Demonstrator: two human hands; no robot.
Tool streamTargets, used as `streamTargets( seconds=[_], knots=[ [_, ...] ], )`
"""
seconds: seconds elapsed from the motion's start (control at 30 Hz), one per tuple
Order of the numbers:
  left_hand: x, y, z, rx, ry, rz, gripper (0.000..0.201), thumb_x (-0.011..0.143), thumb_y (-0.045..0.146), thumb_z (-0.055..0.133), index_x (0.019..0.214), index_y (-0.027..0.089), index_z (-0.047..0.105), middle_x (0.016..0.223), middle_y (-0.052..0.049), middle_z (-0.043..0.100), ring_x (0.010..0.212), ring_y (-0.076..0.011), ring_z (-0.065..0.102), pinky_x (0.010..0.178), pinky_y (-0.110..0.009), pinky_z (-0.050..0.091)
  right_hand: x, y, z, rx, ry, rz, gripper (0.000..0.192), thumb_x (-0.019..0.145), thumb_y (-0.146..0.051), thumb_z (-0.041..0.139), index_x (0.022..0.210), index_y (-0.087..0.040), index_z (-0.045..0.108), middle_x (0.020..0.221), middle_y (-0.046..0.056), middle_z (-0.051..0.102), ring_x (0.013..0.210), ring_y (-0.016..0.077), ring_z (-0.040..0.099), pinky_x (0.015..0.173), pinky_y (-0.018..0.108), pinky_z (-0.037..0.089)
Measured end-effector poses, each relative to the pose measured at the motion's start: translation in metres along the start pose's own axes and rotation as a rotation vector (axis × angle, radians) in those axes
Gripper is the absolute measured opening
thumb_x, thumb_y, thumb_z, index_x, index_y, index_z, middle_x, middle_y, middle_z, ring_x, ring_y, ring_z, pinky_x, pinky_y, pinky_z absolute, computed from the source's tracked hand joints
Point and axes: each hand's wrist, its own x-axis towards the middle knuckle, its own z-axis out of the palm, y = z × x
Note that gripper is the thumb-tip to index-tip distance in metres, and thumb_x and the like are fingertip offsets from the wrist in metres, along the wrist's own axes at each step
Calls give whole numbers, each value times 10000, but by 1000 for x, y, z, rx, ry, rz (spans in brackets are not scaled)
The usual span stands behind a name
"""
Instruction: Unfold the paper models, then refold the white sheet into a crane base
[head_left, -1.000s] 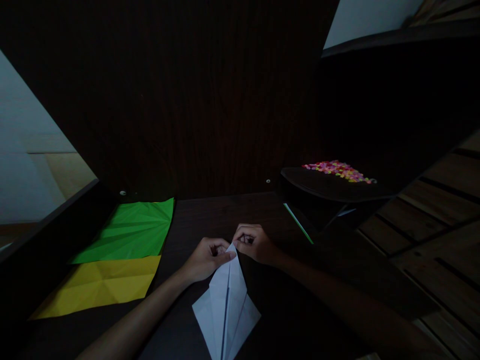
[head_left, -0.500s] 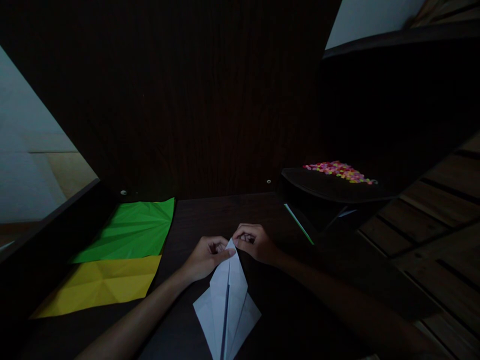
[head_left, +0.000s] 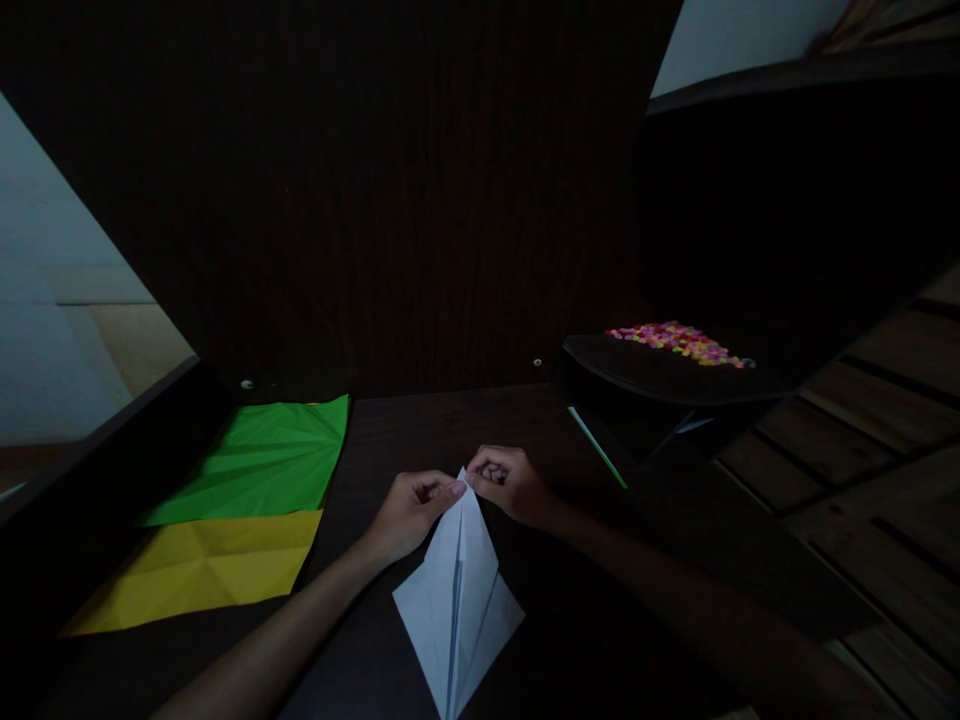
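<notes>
A folded sheet of white origami paper (head_left: pixel 469 590) lies on the dark tabletop, its narrow tip pointing away from me and wide side flaps spread lower down. A slit runs down its middle. My left hand (head_left: pixel 409 512) pinches the paper just below the tip, thumb on top and fingers curled. At the right edge of the same tip, my right hand (head_left: pixel 510 485) is closed with thumb and forefinger on the paper. The fingers' undersides are hidden.
Creased green paper (head_left: pixel 262 460) and creased yellow paper (head_left: pixel 210 570) lie to the left. A thin pale strip with a green edge (head_left: pixel 598 447) is at the right. Small colourful pieces (head_left: pixel 679 342) sit on a rounded shelf (head_left: pixel 637 375). A dark panel (head_left: pixel 420 200) rises behind.
The white paper's tip has shifted slightly away from me, and its upper flaps look narrower on the left. My left thumb has moved up a little toward the tip.
</notes>
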Motion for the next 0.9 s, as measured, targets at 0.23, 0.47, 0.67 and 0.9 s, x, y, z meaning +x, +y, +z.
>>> streamTargets(
  seconds=[0.23, 0.47, 0.67, 0.9],
  knots=[
    [-1, 1, -1, 16, 28, -3, 380, 774, 497, 709, 746, 122, 761, 562, 5, 603, 496, -102, 450, 472, -207, 314, 0, 2, 1, 116, -36, 81, 106, 767, -252, 658, 704, -167, 644, 640, -16, 576, 531, 94, 471, 496, 214, 366],
    [-2, 3, -2, 28, 25, 12, 321, 770, 446, 727, 752, 133, 796, 607, -23, 656, 534, -121, 484, 485, -219, 333, -1, 1, 1, 126, -60, 97, 114, 770, -259, 658, 716, -160, 664, 639, -12, 595, 540, 94, 490, 498, 210, 375],
    [-2, 4, -4, 30, 18, 28, 275, 771, 418, 733, 786, 157, 816, 651, -47, 700, 582, -146, 527, 524, -235, 369, -1, -1, 2, 74, -46, 64, 99, 770, -234, 656, 707, -159, 675, 658, -2, 617, 557, 98, 502, 513, 210, 391],
    [-2, 3, -4, 36, 7, 30, 283, 768, 450, 732, 799, 183, 819, 696, -53, 749, 612, -177, 572, 577, -267, 412, -2, -1, 2, 45, -33, 2, 109, 788, -235, 656, 704, -167, 671, 670, 1, 623, 574, 107, 512, 530, 220, 394]
  ],
)
